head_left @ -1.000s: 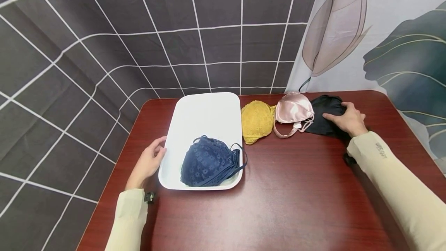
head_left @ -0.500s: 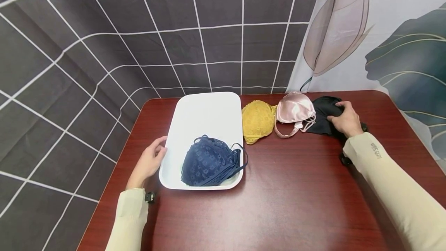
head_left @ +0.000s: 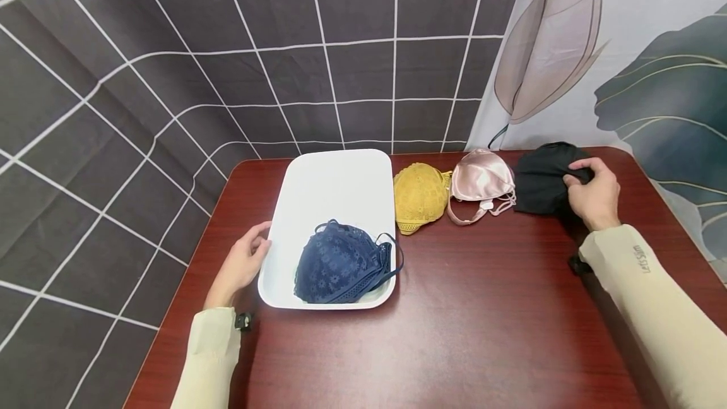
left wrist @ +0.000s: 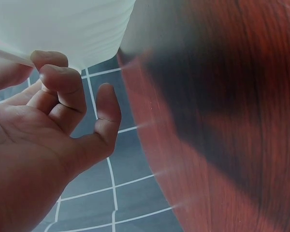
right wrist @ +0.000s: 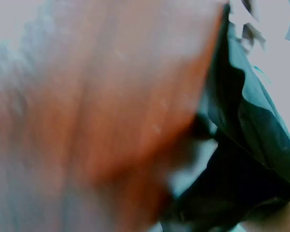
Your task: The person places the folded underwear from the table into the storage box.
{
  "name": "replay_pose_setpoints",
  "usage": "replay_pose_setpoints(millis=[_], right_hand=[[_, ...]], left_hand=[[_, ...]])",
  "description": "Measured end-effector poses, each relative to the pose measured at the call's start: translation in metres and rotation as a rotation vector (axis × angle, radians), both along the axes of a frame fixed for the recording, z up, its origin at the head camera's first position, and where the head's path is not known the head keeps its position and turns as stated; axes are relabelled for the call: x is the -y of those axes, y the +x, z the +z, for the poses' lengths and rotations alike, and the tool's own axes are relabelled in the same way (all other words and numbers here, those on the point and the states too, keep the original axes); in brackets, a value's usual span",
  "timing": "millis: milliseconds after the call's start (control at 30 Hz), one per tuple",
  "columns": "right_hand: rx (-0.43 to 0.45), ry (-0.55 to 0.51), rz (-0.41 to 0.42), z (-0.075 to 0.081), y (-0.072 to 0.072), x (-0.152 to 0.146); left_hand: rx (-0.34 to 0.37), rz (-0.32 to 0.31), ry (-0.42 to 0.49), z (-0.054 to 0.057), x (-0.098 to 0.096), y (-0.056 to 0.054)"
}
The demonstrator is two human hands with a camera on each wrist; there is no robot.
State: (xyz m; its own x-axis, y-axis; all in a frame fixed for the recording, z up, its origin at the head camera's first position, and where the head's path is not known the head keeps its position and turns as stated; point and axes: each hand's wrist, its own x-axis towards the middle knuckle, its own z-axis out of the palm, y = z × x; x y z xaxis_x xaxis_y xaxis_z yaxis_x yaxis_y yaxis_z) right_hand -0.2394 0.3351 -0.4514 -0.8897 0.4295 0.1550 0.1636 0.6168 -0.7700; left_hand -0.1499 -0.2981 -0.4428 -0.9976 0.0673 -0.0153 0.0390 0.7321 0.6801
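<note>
My left hand (head_left: 241,264) is at the left edge of a white tray (head_left: 335,182), its curled fingers holding the rim. The left wrist view shows those fingertips (left wrist: 50,58) right at the tray's lip, the little finger standing away from it. In the near half of the tray lies a navy lace bra (head_left: 343,264), one strap hanging over the right rim. At the far right of the table, my right hand (head_left: 596,191) pinches a plain black bra (head_left: 542,175) between thumb and fingers. The right wrist view is blurred, with the black cloth (right wrist: 251,145) hanging in folds.
Between tray and black bra, a mustard yellow lace bra (head_left: 420,197) and a pink satin bra (head_left: 481,178) lie side by side, the pink one's straps trailing forward. The red-brown table (head_left: 454,320) backs onto a dark grid-patterned curtain (head_left: 363,68).
My right hand first slid slightly left with the black bra, then drew it to the right, away from the pink bra, flattening it out. The left hand and tray have stayed put.
</note>
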Motion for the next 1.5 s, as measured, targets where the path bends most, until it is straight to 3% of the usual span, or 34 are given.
replay_pose_setpoints(millis=[333, 567, 767, 933, 1367, 1500], right_hand=[[-0.23, -0.121, -0.072, 0.036, 0.009, 0.008], [-0.336, -0.158, -0.018, 0.059, 0.012, 0.034], [-0.435, -0.121, 0.088, 0.071, 0.014, 0.065], [-0.462, -0.101, 0.18, 0.075, 0.013, 0.09], [-0.443, -0.161, 0.297, 0.091, 0.012, 0.153], [-0.469, -0.165, 0.362, 0.086, 0.007, 0.169]], left_hand=[[0.008, 0.012, -0.002, 0.001, 0.001, 0.003], [0.009, 0.018, 0.003, 0.0, 0.003, 0.003], [0.014, 0.023, 0.008, -0.001, 0.003, 0.003], [0.01, 0.021, 0.01, -0.001, 0.001, 0.004], [-0.02, 0.009, 0.002, 0.0, -0.003, 0.003], [-0.032, 0.005, 0.004, -0.001, -0.003, 0.002]])
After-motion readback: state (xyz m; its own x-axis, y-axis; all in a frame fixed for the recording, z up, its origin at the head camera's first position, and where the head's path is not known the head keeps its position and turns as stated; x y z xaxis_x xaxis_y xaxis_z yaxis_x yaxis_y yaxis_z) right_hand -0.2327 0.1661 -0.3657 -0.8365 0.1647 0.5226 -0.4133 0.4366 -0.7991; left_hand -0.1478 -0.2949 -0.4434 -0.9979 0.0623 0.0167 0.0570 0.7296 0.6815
